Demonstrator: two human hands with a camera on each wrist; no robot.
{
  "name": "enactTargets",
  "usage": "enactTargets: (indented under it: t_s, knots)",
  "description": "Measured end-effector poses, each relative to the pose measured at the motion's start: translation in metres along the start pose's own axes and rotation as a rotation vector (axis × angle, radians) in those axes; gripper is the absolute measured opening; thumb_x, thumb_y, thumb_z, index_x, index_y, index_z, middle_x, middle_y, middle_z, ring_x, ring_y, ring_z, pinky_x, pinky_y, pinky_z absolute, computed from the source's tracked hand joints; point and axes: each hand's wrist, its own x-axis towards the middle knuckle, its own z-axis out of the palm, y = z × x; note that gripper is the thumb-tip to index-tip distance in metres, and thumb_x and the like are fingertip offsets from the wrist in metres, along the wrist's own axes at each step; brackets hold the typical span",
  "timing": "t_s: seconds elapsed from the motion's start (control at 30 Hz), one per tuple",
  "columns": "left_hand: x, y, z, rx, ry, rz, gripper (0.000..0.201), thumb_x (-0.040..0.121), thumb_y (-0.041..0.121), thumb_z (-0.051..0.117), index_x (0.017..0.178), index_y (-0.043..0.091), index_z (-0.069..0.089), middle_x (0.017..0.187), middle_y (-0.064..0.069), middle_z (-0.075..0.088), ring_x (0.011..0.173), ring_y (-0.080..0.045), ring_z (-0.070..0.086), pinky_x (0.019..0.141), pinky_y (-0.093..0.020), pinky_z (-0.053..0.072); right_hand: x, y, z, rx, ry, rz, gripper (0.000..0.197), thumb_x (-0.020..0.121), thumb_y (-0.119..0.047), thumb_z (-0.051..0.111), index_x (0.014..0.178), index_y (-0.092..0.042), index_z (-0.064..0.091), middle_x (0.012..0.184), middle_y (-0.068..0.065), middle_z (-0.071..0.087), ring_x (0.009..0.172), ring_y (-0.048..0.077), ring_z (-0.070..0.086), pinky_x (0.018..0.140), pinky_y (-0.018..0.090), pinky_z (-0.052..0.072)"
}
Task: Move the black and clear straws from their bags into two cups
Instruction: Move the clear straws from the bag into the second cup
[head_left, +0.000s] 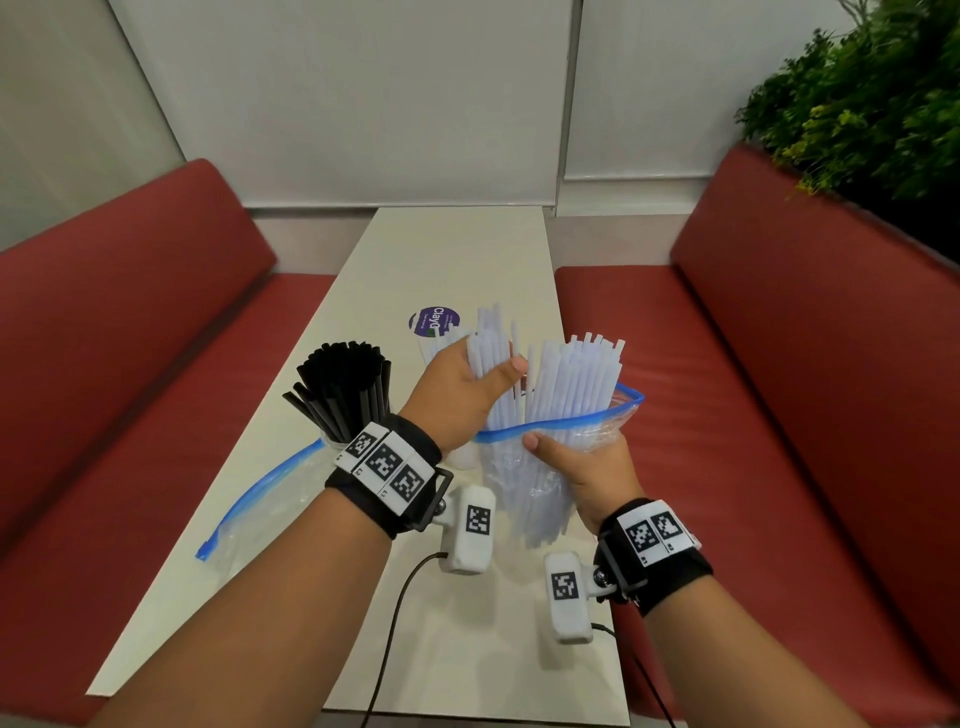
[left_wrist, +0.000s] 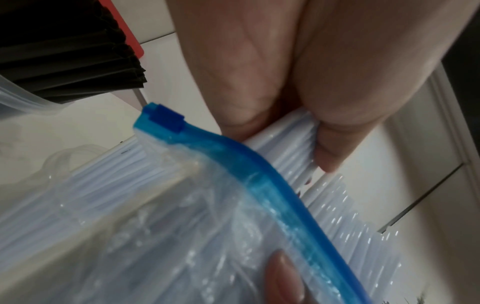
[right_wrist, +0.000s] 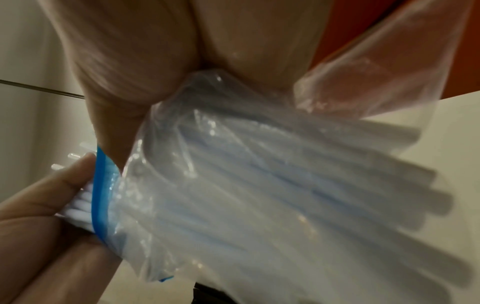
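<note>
My left hand (head_left: 480, 376) grips a bunch of clear straws (head_left: 491, 343) that stick up out of the mouth of a blue-zipped clear bag (head_left: 519, 467). My right hand (head_left: 592, 467) holds that bag upright by its middle, thumb on the front just under the zip. More clear straws (head_left: 576, 379) stand in the bag. In the left wrist view my fingers (left_wrist: 330, 156) curl round the straws (left_wrist: 283, 142) above the blue zip (left_wrist: 259, 176). The right wrist view shows the bag (right_wrist: 259, 185) full of straws. Black straws (head_left: 345, 382) stand fanned in a clear cup (head_left: 332, 441) at my left.
An empty zip bag (head_left: 260, 499) lies flat on the long cream table (head_left: 457, 249), left of my left forearm. A round purple sticker (head_left: 434, 319) is on the tabletop beyond my hands. Red benches (head_left: 779, 338) run along both sides. A plant (head_left: 872, 104) stands at the far right.
</note>
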Motion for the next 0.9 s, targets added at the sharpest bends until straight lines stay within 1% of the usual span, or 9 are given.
enactTargets:
  t_s: [0.07,0.17,0.3,0.4,0.53,0.67,0.77,0.87,0.9]
  knots:
    - [0.004,0.001,-0.001,-0.059,0.045,0.023,0.029,0.092,0.036,0.067,0.11,0.013,0.066,0.094,-0.006,0.076,0.091,-0.027,0.073,0.094,-0.053,0.056,0.002,0.0,0.001,-0.011,0.002,0.004,0.06,0.073,-0.008,0.086,0.129,-0.011,0.066,0.124,0.013,0.075,0.117,0.032,0.071,0.101,0.053,0.056]
    - [0.008,0.009,-0.003,-0.105,0.043,0.063,0.011,0.099,0.027,0.062,0.109,0.022,0.061,0.078,-0.007,0.068,0.077,-0.025,0.068,0.087,-0.049,0.059,0.006,0.001,0.0,-0.041,-0.008,0.012,0.058,0.074,-0.007,0.087,0.129,-0.011,0.066,0.123,0.014,0.075,0.117,0.033,0.071,0.102,0.057,0.055]
    - [0.016,0.023,-0.011,-0.096,0.041,0.109,0.019,0.099,0.028,0.062,0.103,0.01,0.056,0.075,-0.009,0.063,0.069,-0.027,0.065,0.082,-0.051,0.057,0.008,0.004,-0.001,-0.08,-0.004,0.023,0.059,0.073,-0.007,0.089,0.128,-0.011,0.066,0.121,0.014,0.076,0.114,0.034,0.072,0.1,0.056,0.056]
    - [0.024,0.038,-0.019,-0.171,0.07,0.158,0.013,0.1,0.019,0.06,0.103,0.008,0.053,0.08,-0.006,0.062,0.071,-0.028,0.063,0.079,-0.049,0.058,0.009,0.007,-0.003,-0.085,0.007,0.047,0.057,0.073,-0.005,0.088,0.125,-0.01,0.067,0.119,0.016,0.076,0.112,0.035,0.073,0.099,0.057,0.056]
    - [0.035,0.06,-0.038,-0.25,0.173,0.318,0.009,0.1,0.013,0.059,0.102,0.008,0.052,0.078,-0.002,0.062,0.066,-0.027,0.061,0.071,-0.043,0.056,0.01,0.013,-0.007,-0.101,0.046,0.076,0.049,0.075,0.002,0.086,0.119,-0.008,0.069,0.113,0.02,0.077,0.106,0.04,0.073,0.096,0.062,0.056]
    - [0.051,0.07,-0.053,-0.273,0.389,0.464,0.013,0.101,0.013,0.057,0.104,0.004,0.048,0.076,-0.004,0.059,0.059,-0.022,0.059,0.063,-0.039,0.054,0.007,0.015,-0.016,-0.127,0.101,0.093,0.04,0.075,0.003,0.086,0.108,-0.014,0.072,0.102,0.014,0.079,0.1,0.038,0.075,0.094,0.062,0.057]
    - [0.067,0.052,-0.049,-0.197,0.514,0.454,0.013,0.101,0.017,0.056,0.103,0.008,0.047,0.075,-0.004,0.058,0.056,-0.018,0.057,0.059,-0.034,0.053,0.004,0.018,-0.023,-0.104,0.13,0.107,0.043,0.072,-0.001,0.089,0.111,-0.013,0.073,0.106,0.018,0.079,0.102,0.041,0.074,0.095,0.063,0.057]
    - [0.08,0.017,-0.032,-0.083,0.506,0.372,0.01,0.1,0.026,0.057,0.099,0.022,0.048,0.073,-0.001,0.058,0.058,-0.017,0.057,0.058,-0.032,0.053,0.003,0.021,-0.03,-0.074,0.146,0.136,0.049,0.067,-0.01,0.093,0.112,-0.013,0.074,0.11,0.021,0.077,0.105,0.044,0.073,0.097,0.066,0.054]
    - [0.083,0.002,-0.026,-0.048,0.494,0.343,0.01,0.101,0.028,0.057,0.103,0.022,0.049,0.073,0.0,0.059,0.059,-0.017,0.058,0.06,-0.032,0.053,0.003,0.022,-0.032,-0.067,0.149,0.146,0.049,0.066,-0.012,0.093,0.112,-0.014,0.074,0.11,0.021,0.077,0.105,0.045,0.072,0.097,0.067,0.054]
